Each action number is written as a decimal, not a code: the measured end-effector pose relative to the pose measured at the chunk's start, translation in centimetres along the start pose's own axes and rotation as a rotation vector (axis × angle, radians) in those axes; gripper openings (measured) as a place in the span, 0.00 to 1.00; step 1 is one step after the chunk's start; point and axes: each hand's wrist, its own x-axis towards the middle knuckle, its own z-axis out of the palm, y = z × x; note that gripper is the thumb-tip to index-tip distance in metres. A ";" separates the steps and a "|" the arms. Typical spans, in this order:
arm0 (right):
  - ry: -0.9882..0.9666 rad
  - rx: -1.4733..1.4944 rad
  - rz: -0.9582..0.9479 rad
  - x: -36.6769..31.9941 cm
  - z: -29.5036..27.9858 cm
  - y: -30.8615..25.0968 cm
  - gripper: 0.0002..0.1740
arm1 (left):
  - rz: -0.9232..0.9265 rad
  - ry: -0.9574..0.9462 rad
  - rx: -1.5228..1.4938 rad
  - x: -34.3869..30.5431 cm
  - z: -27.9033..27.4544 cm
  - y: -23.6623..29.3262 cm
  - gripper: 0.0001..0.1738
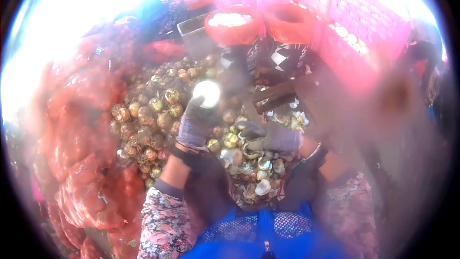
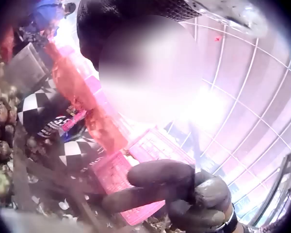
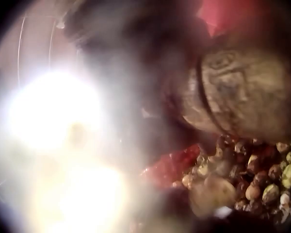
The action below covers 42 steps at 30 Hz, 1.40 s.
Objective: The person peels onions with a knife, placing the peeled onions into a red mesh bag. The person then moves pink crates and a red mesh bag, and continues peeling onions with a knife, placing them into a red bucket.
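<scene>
A white, peeled onion (image 1: 208, 94) is held up by my gloved left hand (image 1: 193, 127), its fingers behind and below it. Large and blurred, the same pale onion (image 2: 150, 73) fills the upper middle of the left wrist view. My gloved right hand (image 1: 278, 136) is lower and to the right, apart from the onion, over a heap of peelings (image 1: 263, 165). In the left wrist view the right hand (image 2: 172, 191) has curled fingers, and a thin grey blade-like strip (image 2: 196, 145) rises from them. Glare and blur hide most of the right wrist view.
Unpeeled onions (image 1: 153, 110) lie heaped at the left, beside full red net bags (image 1: 79, 148). Behind stand two red-rimmed containers, one with a bowl (image 1: 230, 32) of white onions. A pink crate (image 1: 369, 17) is at the back right. A dark wooden box (image 1: 278, 95) lies beyond the right hand.
</scene>
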 end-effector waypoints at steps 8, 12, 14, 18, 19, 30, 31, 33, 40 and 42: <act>0.253 -0.215 -0.395 13.3 -12.1 6.8 0.24 | 0.096 -0.137 0.196 18.4 0.6 3.4 0.23; 0.280 0.032 -0.273 19.1 -14.6 11.9 0.19 | 0.527 -0.315 0.522 35.4 -1.5 5.2 0.25; 0.228 0.072 -0.125 20.1 -14.8 12.4 0.17 | 0.558 -0.288 0.550 37.0 -0.7 4.4 0.27; 0.095 0.187 -0.004 23.8 -14.9 16.7 0.17 | 1.028 -0.039 1.581 39.4 -2.3 -0.6 0.45; 0.049 0.242 0.007 24.2 -15.0 17.9 0.17 | 1.160 0.003 2.085 39.2 -1.8 -0.4 0.50; -0.131 0.386 0.222 29.0 -16.9 22.2 0.16 | 0.807 -0.279 1.570 48.1 -1.7 0.5 0.08; -0.080 0.391 0.200 29.0 -16.9 22.0 0.16 | 0.859 -0.230 1.696 47.1 -0.6 0.2 0.08; 0.005 0.407 0.163 29.6 -17.1 21.5 0.17 | 1.149 -0.267 2.101 48.5 -2.6 1.6 0.08; 0.282 0.681 0.071 26.8 -22.8 12.9 0.21 | 0.935 -0.215 1.842 48.1 -1.3 0.9 0.06; 0.346 0.737 -0.011 25.7 -24.3 10.5 0.24 | 1.034 -0.346 1.878 47.9 -0.4 0.9 0.05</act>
